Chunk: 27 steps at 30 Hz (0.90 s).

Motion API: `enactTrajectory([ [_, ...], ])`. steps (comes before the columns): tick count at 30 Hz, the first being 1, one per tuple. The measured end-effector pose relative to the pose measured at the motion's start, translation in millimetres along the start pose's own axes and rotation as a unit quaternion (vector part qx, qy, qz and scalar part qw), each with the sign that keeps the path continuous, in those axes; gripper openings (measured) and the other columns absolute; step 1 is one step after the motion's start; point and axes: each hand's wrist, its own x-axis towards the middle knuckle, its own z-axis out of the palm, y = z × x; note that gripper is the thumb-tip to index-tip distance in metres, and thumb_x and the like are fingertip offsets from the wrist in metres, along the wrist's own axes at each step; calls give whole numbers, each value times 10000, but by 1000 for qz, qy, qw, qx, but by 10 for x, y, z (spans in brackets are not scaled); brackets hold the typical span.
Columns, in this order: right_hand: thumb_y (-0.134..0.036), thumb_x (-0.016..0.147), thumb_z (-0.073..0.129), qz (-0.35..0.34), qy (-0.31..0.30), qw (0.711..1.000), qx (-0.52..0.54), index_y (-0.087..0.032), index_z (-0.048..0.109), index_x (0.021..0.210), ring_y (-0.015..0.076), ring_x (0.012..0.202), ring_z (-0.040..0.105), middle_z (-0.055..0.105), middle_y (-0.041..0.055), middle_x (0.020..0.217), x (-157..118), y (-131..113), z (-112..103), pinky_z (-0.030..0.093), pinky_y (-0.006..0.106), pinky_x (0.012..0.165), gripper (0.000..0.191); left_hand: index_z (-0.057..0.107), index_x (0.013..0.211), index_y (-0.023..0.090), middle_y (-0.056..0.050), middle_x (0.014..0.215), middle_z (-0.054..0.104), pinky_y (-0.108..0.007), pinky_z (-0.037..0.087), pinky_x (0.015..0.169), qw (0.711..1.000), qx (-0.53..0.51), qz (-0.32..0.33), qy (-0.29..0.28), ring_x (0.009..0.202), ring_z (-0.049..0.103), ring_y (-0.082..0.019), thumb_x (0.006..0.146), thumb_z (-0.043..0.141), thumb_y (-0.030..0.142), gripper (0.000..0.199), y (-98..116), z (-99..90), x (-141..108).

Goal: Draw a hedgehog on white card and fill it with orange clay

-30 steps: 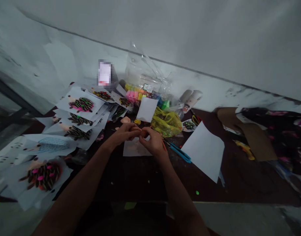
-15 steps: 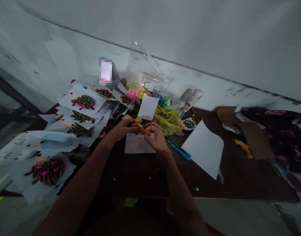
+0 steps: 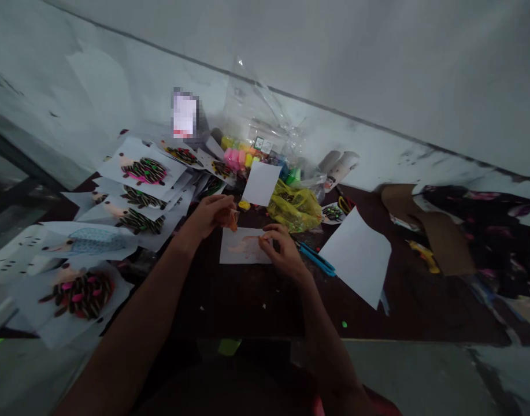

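My left hand (image 3: 213,212) is closed around a lump of orange modelling clay in a clear wrapper (image 3: 230,218), raised above the table. Lower and to the right, my right hand (image 3: 282,248) pinches a small orange piece of clay (image 3: 262,240) over the drawing sheet. That white sheet (image 3: 230,255) lies flat between my hands and bears a faint orange animal outline, partly covered by my right fingers. Close to my right hand lies a blue-handled tool (image 3: 319,260), seemingly scissors. A small yellow lump (image 3: 244,205) sits just beyond my left hand.
Hedgehog pictures (image 3: 143,171) covered in dark seeds pile up at the left. Clear bags of coloured clay (image 3: 265,144) stand against the wall, behind a yellow bag (image 3: 295,208). To the right are a blank sheet (image 3: 360,260), a yellow cutter (image 3: 423,256) and brown cardboard (image 3: 449,248).
My hands, together on the orange clay before, have moved apart. The wrapped lump stayed in my left hand, and a small piece came away in my right. The drawing is now more exposed.
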Motion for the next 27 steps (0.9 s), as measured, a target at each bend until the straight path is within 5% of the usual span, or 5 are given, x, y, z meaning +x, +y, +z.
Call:
enactTrajectory([
  [6, -257, 962, 577, -46, -19, 980, -190, -210, 718, 918, 228, 1027, 562, 632, 95, 1048, 29, -43, 87, 403, 387, 942, 155, 670, 898, 160, -15, 708, 698, -211, 384, 438, 984, 165, -38, -61, 482, 543, -111, 689, 742, 369, 305, 22, 34, -36],
  [12, -254, 962, 576, -14, -109, 944, -311, -201, 746, 903, 242, 937, 517, 637, 92, 988, 165, -141, 138, 354, 377, 836, 187, 723, 797, 164, -51, 773, 758, -236, 459, 505, 969, 217, -74, -93, 624, 636, -171, 628, 670, 266, 205, -40, 8, 11],
  [21, -297, 979, 588, 8, -102, 938, -331, -207, 748, 960, 231, 914, 552, 678, 79, 933, 196, -77, 248, 333, 360, 826, 185, 696, 785, 164, -44, 783, 770, -217, 426, 458, 960, 240, -100, -99, 559, 624, -151, 628, 635, 234, 182, -112, 6, 53],
  [24, -325, 963, 634, 17, -78, 946, -316, -226, 730, 1098, 225, 909, 567, 696, 57, 924, 199, -68, 264, 339, 349, 824, 193, 695, 796, 167, -39, 802, 773, -228, 488, 548, 952, 275, -87, -101, 660, 672, -167, 655, 606, 242, 182, -92, 17, 48],
  [27, -368, 951, 667, 17, -64, 938, -339, -234, 755, 993, 230, 933, 558, 694, 62, 948, 193, -61, 276, 338, 353, 832, 166, 689, 805, 171, -38, 817, 780, -255, 542, 667, 950, 283, -84, -102, 789, 715, -196, 676, 606, 254, 175, -91, 16, 53],
])
